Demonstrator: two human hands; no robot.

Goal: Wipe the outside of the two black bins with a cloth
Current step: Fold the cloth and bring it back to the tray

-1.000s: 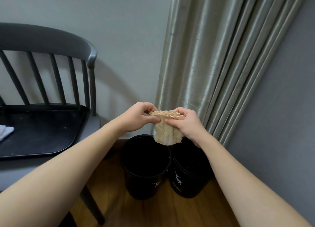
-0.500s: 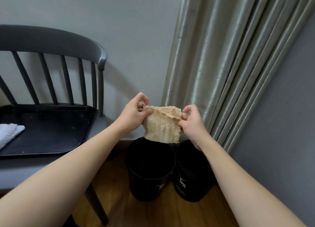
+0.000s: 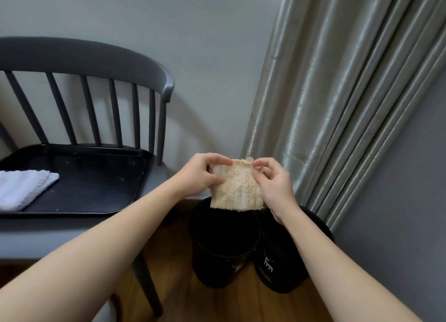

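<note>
Both hands up in front of the wall, holding a small beige ribbed terry cloth (image 3: 237, 191) stretched between them. Left hand (image 3: 199, 175): thumb and curled fingers clamped on the cloth's left edge, index fingertip pinching the top left corner. Right hand (image 3: 274, 186): thumb and index finger pinching the top right corner, remaining fingers curled against the cloth's right edge. Cloth hangs flat from the fingertips, its frayed lower edge loose below both hands.

Two round black plastic bins stand on the wooden floor (image 3: 241, 307) directly below the fingers, side by side and touching or nearly so; can't tell which. Left black bin (image 3: 223, 263) sits under the cloth, open top facing up, small white logo on its front. Right black bin (image 3: 277, 271) is under the right wrist, partly hidden by the forearm, white deer-like logo on its side. Cloth is above the bins, not touching either.

Left of the left-hand fingers: grey wooden spindle-back chair (image 3: 96, 63) with a black rectangular tray (image 3: 96, 176) on its seat and a folded white towel (image 3: 23, 188) on the tray. Right of the right-hand fingers: pleated silvery-grey curtain (image 3: 337, 104) hanging to the floor behind the right bin.
</note>
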